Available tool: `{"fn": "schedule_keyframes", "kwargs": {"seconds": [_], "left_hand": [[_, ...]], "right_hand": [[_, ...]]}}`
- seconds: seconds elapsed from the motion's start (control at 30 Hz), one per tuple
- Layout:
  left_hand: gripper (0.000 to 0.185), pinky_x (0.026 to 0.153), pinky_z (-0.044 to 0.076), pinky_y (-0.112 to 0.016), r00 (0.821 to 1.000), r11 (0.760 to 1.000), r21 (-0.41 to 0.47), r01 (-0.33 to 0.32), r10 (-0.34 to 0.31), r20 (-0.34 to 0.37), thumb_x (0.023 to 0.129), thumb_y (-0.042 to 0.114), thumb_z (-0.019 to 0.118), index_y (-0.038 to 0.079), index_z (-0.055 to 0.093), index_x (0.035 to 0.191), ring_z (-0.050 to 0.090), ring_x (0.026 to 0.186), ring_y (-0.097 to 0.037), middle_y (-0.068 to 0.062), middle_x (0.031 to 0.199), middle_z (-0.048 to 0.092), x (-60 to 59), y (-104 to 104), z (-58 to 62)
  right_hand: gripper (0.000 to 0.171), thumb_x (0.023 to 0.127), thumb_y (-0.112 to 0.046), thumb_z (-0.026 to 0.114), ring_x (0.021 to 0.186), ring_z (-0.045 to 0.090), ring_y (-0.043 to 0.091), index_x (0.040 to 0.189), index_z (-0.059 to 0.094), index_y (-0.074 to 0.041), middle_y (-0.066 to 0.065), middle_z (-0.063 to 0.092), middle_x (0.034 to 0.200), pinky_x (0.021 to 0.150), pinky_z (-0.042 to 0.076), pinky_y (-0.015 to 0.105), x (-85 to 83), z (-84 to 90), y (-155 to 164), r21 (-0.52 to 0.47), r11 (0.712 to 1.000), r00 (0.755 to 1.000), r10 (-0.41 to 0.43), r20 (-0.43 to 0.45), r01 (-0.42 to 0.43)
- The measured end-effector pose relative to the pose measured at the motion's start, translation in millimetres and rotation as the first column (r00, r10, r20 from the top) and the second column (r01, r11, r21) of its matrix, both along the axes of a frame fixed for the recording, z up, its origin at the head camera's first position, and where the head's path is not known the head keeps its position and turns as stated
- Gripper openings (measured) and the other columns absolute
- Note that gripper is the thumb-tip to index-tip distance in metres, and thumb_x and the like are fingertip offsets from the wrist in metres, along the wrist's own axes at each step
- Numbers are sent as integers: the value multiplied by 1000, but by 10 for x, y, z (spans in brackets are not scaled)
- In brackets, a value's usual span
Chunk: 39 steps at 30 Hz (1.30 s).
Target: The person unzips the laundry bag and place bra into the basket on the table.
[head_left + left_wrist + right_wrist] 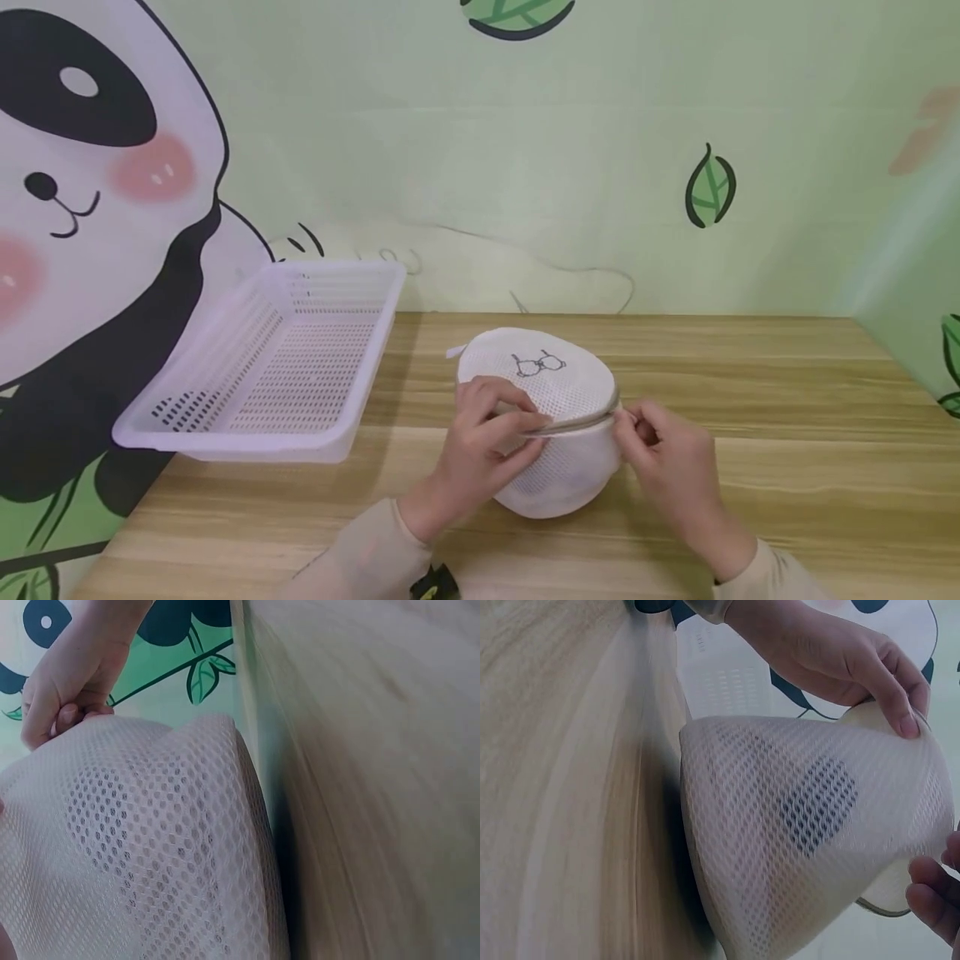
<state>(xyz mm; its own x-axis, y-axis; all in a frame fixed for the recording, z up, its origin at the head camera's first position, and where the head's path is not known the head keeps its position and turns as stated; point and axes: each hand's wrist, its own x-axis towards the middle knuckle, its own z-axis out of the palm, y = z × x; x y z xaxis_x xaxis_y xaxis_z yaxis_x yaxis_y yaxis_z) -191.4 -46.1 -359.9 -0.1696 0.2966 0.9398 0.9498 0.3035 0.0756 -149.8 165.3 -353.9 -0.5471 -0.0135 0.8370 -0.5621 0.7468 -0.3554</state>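
A white mesh laundry bag, round and with a bra drawing on its lid, stands on the table. A greyish zipper runs along the lid's near edge. My left hand pinches the bag at the front of this zipper, thumb below and fingers above. At the right end of the zipper, my right hand pinches the edge with curled fingers; whether it holds the zipper pull is hidden. Through the mesh in the right wrist view a dark patch shows; I cannot tell what it is.
To the left stands a white plastic basket with a perforated bottom. A small black object lies by the left sleeve at the near edge. Behind the wooden table rises a green wall with a panda and leaves.
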Motion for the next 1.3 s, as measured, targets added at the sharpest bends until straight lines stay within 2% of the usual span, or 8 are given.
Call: {"fn": "schedule_keyframes", "kwargs": {"seconds": [0.17,0.27,0.47,0.67,0.87,1.0,1.2,1.3], "left_hand": [[12,81,38,-35,999,1000,-1,31,-31,22,90,23,64,14,70,86,54,90,-19,-2,91,60,-37,-22,-9],[7,82,38,-35,999,999,-4,38,-37,35,86,19,67,13,70,87,54,91,-19,-2,91,60,-45,-36,-6],[13,81,38,-35,1000,1000,-28,-12,13,17,75,16,70,13,69,88,54,91,-18,-1,91,60,-46,-23,3],[16,84,40,-37,997,997,-47,-63,60,-50,84,28,63,15,68,91,56,93,-19,-2,93,60,-24,16,18],[22,84,41,-37,988,994,-37,-103,98,-117,90,36,58,15,66,92,57,93,-21,-3,94,59,27,37,47],[21,83,41,-37,986,992,-42,-120,114,-123,89,36,61,15,66,93,58,96,-22,-3,96,59,91,59,76],[30,86,43,-37,983,985,-68,-157,150,-103,78,36,75,15,65,98,58,99,-22,-4,100,59,209,117,116],[35,87,43,-36,980,980,-87,-179,170,-101,76,38,77,15,64,100,58,100,-22,-4,102,59,233,130,120]], "right_hand": [[14,73,3,66,50,36,-10,66,59,-7,-8,50,50,42,31,9,-16,-10,27,6,1000,1000,1,2,-1],[14,74,3,66,50,35,-10,66,59,-7,-8,50,51,42,32,9,-17,-14,27,6,1000,1000,3,13,-3],[15,72,2,67,51,34,-10,65,58,-9,-9,48,51,42,31,9,-30,-37,31,7,1000,1000,1,-4,-1],[14,72,0,66,49,34,-9,64,58,-9,-9,49,50,41,30,9,-32,-42,37,16,1000,1000,-22,-20,23],[14,73,0,65,49,35,-8,65,58,-9,-8,49,50,41,31,9,-27,-24,33,24,999,999,-23,-29,23],[14,72,0,65,49,34,-8,64,58,-9,-9,48,50,40,30,9,-34,-21,28,25,999,999,-26,-34,26],[14,71,-2,64,47,33,-7,63,56,-10,-9,46,49,40,28,9,-42,-32,28,33,999,998,-23,-56,25],[13,70,-2,64,46,34,-6,63,56,-10,-9,47,49,40,28,10,-36,-32,20,35,999,998,-12,-66,14]]}}
